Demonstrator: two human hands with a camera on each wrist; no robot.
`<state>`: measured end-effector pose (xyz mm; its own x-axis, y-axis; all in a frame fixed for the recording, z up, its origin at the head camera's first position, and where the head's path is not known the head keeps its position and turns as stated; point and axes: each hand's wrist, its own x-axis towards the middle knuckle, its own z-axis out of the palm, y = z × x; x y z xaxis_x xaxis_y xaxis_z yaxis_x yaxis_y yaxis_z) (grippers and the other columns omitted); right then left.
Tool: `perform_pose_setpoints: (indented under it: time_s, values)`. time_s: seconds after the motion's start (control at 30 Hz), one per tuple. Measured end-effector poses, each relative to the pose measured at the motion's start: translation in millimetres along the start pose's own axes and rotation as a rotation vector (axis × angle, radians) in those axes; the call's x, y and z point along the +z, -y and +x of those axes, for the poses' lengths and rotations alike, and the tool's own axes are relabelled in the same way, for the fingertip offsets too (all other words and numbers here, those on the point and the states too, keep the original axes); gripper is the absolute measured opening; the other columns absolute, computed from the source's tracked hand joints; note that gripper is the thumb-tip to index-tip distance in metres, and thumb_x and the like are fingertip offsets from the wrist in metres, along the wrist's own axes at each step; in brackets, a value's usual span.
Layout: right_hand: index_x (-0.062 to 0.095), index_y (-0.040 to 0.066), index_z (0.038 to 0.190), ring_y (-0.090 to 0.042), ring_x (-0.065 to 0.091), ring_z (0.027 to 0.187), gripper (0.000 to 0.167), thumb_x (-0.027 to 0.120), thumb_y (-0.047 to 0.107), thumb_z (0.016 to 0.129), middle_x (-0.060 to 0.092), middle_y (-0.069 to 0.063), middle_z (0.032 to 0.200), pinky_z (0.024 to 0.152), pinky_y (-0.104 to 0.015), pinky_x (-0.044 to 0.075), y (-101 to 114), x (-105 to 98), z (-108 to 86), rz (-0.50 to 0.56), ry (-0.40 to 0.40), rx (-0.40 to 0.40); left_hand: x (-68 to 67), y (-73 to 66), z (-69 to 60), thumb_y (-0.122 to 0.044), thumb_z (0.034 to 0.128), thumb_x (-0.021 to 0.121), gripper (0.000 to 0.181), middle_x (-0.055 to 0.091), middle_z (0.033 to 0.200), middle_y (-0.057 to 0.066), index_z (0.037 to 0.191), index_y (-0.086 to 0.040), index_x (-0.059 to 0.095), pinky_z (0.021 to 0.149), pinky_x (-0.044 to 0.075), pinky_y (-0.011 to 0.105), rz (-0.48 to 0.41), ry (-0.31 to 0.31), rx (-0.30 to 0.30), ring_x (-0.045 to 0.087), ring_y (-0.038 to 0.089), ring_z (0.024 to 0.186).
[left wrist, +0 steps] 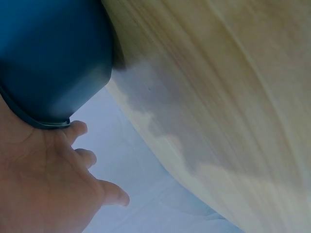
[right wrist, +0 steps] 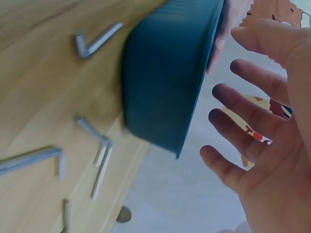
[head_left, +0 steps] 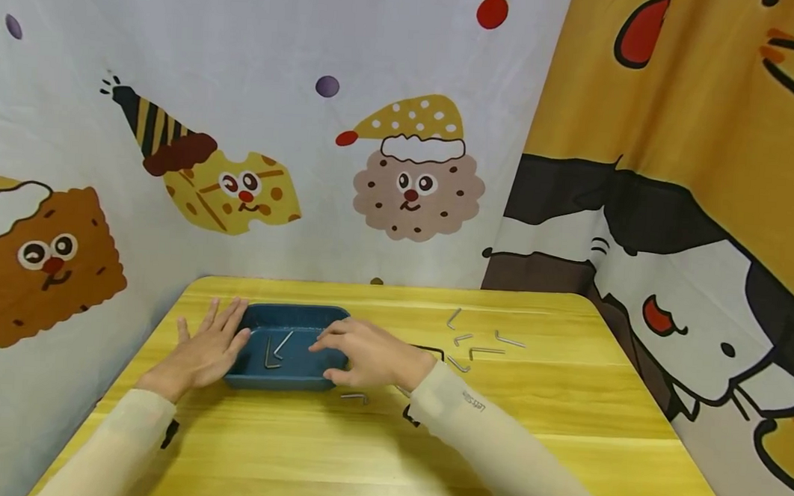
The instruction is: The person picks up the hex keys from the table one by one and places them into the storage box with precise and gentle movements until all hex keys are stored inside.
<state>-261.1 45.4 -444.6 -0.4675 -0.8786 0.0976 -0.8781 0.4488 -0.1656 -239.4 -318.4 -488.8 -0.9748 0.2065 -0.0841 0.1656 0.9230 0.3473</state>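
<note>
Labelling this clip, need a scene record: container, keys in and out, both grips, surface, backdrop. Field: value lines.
container: blue tray, upright
keys in tray: two visible, one darker L-key, one silver L-key
keys outside: five metal L-keys to its right; black key partly hidden by the right wrist; front key near the tray's front
left grip: fingers straight, touching tray's left end
right grip: over tray's right end, holding nothing
surface: wood-grain table
backdrop: cartoon-print cloth

Head view: wood-grain tabletop (head_left: pixel 332 462) at 6 o'clock; white fabric backdrop (head_left: pixel 247 30) at 12. Prints: party-hat cheese (head_left: pixel 274 200) at 10, nightcap cookie (head_left: pixel 412 217) at 12, brown biscuit (head_left: pixel 27 292) at 9, red dot (head_left: pixel 492 12) at 1, black-and-white cartoon animal (head_left: pixel 700 301) at 3.
</note>
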Motion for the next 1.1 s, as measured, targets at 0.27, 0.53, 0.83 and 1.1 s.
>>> perform_pose_setpoints:
  time_s: [0.27, 0.53, 0.83, 1.1]
  values:
    - [0.075, 0.021, 0.157, -0.023, 0.068, 0.150, 0.046, 0.081, 0.033, 0.113, 0.072, -0.002, 0.160, 0.133, -0.041, 0.054, -6, 5, -28.7, 0.003, -0.029, 0.016, -2.8, -0.5, -0.2, -0.057, 0.1273, 0.029, 0.081, 0.000, 0.198, 0.021, 0.190, -0.014, 0.000, 0.123, -0.025, 0.097, -0.003, -0.002, 0.001, -0.016, 0.053, 0.181]
    - [0.078, 0.023, 0.152, -0.020, 0.069, 0.143, 0.042, 0.083, 0.031, 0.111, 0.075, 0.000, 0.148, 0.126, -0.035, 0.057, -12, 10, -56.9, -0.020, -0.084, -0.018, -1.9, 0.2, -3.6, -0.055, 0.1277, 0.030, 0.081, 0.001, 0.197, 0.023, 0.189, -0.011, 0.002, 0.122, -0.024, 0.098, -0.002, 0.000, 0.003, -0.015, 0.056, 0.180]
    - [0.081, 0.017, 0.146, -0.021, 0.073, 0.138, 0.039, 0.084, 0.027, 0.109, 0.077, -0.002, 0.145, 0.120, -0.038, 0.063, -21, 10, -73.7, -0.039, -0.048, -0.002, -2.9, -1.3, 1.0, -0.055, 0.1276, 0.030, 0.081, 0.001, 0.198, 0.023, 0.189, -0.012, 0.001, 0.122, -0.026, 0.097, 0.006, -0.008, 0.009, -0.016, 0.055, 0.181]
    - [0.081, 0.018, 0.146, -0.013, 0.075, 0.123, 0.039, 0.084, 0.031, 0.110, 0.079, 0.003, 0.135, 0.112, -0.033, 0.064, -19, 22, -73.1, -0.089, 0.051, -0.012, -1.7, 0.8, -0.8, -0.057, 0.1273, 0.029, 0.082, 0.001, 0.198, 0.022, 0.189, -0.012, 0.001, 0.123, -0.023, 0.097, 0.016, 0.006, 0.005, -0.015, 0.056, 0.181]
